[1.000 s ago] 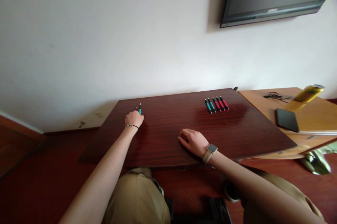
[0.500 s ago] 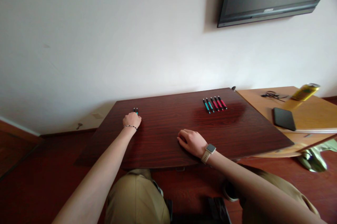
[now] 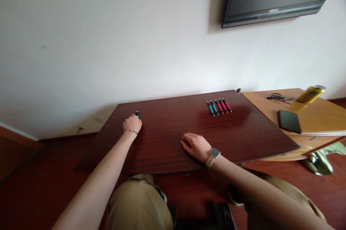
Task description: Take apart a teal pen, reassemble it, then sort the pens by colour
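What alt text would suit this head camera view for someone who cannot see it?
A person's left hand is closed around pens on a dark wooden table, while the right hand rests flat. A row of five pens lies farther back; a phone lies on a lighter desk.

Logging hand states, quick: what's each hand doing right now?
Left hand: closed around thin teal and black pens.
Right hand: holding nothing, resting palm-down on the dark red wooden tabletop.
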The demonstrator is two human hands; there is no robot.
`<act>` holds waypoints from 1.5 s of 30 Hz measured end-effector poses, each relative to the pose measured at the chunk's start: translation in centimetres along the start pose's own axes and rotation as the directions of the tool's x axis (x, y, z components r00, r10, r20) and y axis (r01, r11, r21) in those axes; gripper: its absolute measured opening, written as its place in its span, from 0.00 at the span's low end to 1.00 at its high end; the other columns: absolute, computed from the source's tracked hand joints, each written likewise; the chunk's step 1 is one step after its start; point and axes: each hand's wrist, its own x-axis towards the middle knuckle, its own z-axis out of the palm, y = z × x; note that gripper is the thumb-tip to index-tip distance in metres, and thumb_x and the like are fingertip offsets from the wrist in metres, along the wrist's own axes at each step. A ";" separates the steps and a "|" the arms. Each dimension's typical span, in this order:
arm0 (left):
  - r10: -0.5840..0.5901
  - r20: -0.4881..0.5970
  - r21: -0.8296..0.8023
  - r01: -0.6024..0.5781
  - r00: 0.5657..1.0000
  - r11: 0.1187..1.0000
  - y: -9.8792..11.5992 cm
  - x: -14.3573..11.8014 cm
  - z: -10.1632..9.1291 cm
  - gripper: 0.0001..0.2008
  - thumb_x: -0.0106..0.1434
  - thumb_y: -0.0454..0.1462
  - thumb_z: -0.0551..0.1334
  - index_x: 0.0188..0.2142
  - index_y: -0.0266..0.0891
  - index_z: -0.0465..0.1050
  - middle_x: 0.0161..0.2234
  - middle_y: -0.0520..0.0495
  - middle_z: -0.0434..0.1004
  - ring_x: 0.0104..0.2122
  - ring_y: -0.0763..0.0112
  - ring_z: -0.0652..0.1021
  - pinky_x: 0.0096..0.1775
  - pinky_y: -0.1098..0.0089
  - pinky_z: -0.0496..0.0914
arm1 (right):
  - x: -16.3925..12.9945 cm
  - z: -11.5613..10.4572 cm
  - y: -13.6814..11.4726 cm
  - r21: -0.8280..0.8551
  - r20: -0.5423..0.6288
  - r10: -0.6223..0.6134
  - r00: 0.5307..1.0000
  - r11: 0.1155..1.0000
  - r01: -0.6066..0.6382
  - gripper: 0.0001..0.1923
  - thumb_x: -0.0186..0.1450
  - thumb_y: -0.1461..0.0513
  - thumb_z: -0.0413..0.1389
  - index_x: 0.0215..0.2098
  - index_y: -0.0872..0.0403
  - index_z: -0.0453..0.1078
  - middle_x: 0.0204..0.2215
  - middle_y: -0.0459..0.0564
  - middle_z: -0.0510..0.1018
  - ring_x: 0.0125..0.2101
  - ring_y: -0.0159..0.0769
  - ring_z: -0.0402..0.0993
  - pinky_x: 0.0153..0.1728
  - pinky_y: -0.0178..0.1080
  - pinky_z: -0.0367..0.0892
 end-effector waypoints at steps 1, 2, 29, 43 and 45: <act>0.002 0.004 0.001 -0.002 1.000 1.000 -0.1 0.0 0.1 0.20 0.69 0.42 0.56 0.48 0.26 0.75 0.42 0.24 0.82 0.45 0.41 0.83 0.44 0.54 0.75 | 0.0 0.0 0.0 0.001 0.000 0.000 1.000 1.000 0.000 0.08 0.75 0.58 0.53 0.41 0.52 0.70 0.36 0.48 0.78 0.37 0.35 0.75 0.39 0.35 0.63; 0.004 0.011 0.004 -0.004 1.000 1.000 -0.2 0.0 0.1 0.20 0.69 0.42 0.56 0.48 0.27 0.75 0.42 0.24 0.82 0.45 0.42 0.83 0.44 0.54 0.75 | 0.0 0.1 0.0 0.003 0.001 -0.001 1.000 1.000 0.001 0.08 0.75 0.58 0.53 0.41 0.52 0.70 0.36 0.48 0.78 0.37 0.35 0.75 0.39 0.35 0.63; -0.047 -0.026 0.003 0.047 0.999 0.999 -2.0 -0.7 -1.1 0.23 0.71 0.48 0.52 0.51 0.30 0.72 0.44 0.24 0.82 0.45 0.40 0.83 0.44 0.54 0.75 | -0.3 -0.2 0.1 0.008 0.019 0.002 1.000 1.000 -0.002 0.07 0.75 0.59 0.53 0.41 0.52 0.71 0.38 0.49 0.78 0.39 0.36 0.75 0.42 0.35 0.64; -0.039 0.085 -0.016 0.041 0.996 0.999 -3.5 -0.2 -0.3 0.21 0.72 0.46 0.51 0.49 0.34 0.74 0.45 0.26 0.82 0.45 0.42 0.83 0.43 0.56 0.74 | -0.5 -0.1 0.2 0.000 0.012 -0.017 1.000 1.000 0.017 0.07 0.75 0.58 0.53 0.42 0.51 0.71 0.38 0.49 0.78 0.39 0.36 0.75 0.41 0.35 0.64; -0.037 0.090 -0.018 0.038 0.995 0.999 -3.5 -0.2 -0.3 0.21 0.72 0.46 0.51 0.49 0.34 0.74 0.45 0.26 0.82 0.45 0.43 0.83 0.44 0.57 0.74 | -0.4 -0.4 0.2 -0.005 0.021 -0.013 1.000 1.000 0.013 0.07 0.75 0.58 0.53 0.42 0.51 0.71 0.38 0.48 0.79 0.39 0.36 0.75 0.40 0.35 0.64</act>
